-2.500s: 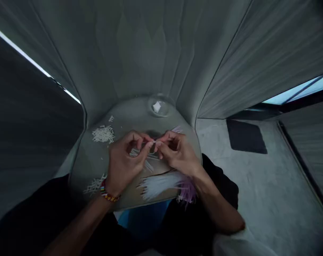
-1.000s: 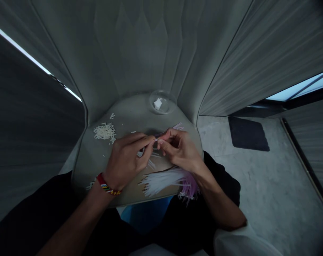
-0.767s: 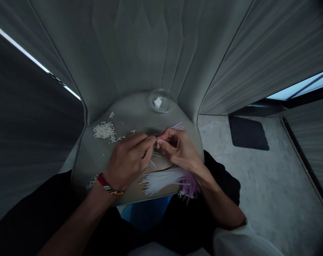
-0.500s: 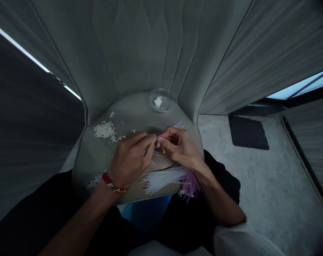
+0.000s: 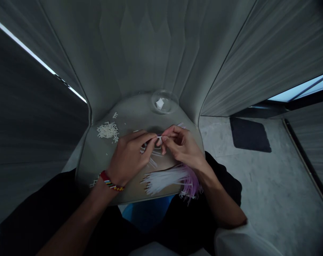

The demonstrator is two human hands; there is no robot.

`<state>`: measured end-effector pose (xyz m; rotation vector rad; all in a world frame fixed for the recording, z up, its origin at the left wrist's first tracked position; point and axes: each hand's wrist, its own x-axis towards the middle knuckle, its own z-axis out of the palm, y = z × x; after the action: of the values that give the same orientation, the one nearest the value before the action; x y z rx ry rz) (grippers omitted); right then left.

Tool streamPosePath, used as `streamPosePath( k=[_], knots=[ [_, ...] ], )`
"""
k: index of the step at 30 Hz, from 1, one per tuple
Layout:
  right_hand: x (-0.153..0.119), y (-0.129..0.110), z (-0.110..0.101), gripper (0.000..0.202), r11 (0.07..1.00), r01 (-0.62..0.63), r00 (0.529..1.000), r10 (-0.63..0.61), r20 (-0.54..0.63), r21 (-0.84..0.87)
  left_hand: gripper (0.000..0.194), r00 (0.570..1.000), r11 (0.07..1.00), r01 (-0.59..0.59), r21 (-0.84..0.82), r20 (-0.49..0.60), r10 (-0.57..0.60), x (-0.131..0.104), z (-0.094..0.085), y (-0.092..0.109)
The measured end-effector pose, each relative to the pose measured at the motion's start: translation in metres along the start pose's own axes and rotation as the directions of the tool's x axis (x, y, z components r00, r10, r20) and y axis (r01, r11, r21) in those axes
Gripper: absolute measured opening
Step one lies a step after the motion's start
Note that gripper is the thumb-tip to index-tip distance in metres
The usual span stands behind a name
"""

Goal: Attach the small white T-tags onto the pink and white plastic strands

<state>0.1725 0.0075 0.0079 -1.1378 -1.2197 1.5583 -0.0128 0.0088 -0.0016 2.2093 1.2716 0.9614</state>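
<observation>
Between the fingertips of both hands is a small white T-shaped piece (image 5: 159,137). My left hand (image 5: 133,149), with a beaded bracelet at the wrist, pinches its left end. My right hand (image 5: 180,145) closes thumb and forefinger at its right end; whether a thin tube is also in that grip I cannot tell. Below the hands, a few loose clear strips (image 5: 154,153) lie on the grey seat (image 5: 92,156). Nearer the front edge is a bundle of thin white strips (image 5: 163,179), joined on the right by a purple bunch (image 5: 191,183).
A pile of small cream T-shaped pieces (image 5: 107,130) lies on the seat's left side, with more (image 5: 94,183) by my left forearm. At the back, a clear round dish (image 5: 168,106) holds a white scrap (image 5: 160,103). Something blue (image 5: 147,211) is below the seat.
My fingertips have drawn slightly apart, and the white piece between them now shows. The right hand has shifted a little to the right. The camera view has moved slightly.
</observation>
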Motion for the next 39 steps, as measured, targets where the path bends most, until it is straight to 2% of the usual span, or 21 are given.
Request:
streamPosePath(
  k=[6, 18, 31, 36, 39],
  knots=[
    [-0.0020, 0.0053, -0.0008, 0.019, 0.991, 0.038, 0.998, -0.045, -0.053, -0.126, 0.015, 1.000, 1.000, -0.010, 0.004, 0.008, 0.010, 0.0000, -0.0007, 0.0004],
    [-0.0025, 0.0052, 0.0006, 0.016, 0.988, 0.038, 0.998, -0.044, -0.037, -0.149, 0.012, 0.999, 1.000, -0.018, -0.022, -0.051, 0.017, 0.0006, -0.0006, 0.0022],
    [-0.0038, 0.0045, 0.0028, 0.019, 0.991, 0.050, 0.996, -0.059, -0.074, -0.124, 0.013, 1.000, 0.999, 0.018, 0.040, -0.014, -0.018, 0.0010, -0.0015, 0.0030],
    [-0.0052, 0.0058, 0.0032, 0.018, 0.975, 0.075, 0.995, -0.088, -0.054, -0.211, 0.013, 0.997, 1.000, -0.029, -0.011, -0.065, 0.028, -0.0008, -0.0004, 0.0036],
    [-0.0055, 0.0070, 0.0029, 0.019, 0.966, 0.077, 0.994, -0.094, -0.057, -0.248, 0.013, 0.998, 0.999, -0.036, -0.020, -0.059, 0.035, -0.0017, 0.0001, 0.0037]
  ],
)
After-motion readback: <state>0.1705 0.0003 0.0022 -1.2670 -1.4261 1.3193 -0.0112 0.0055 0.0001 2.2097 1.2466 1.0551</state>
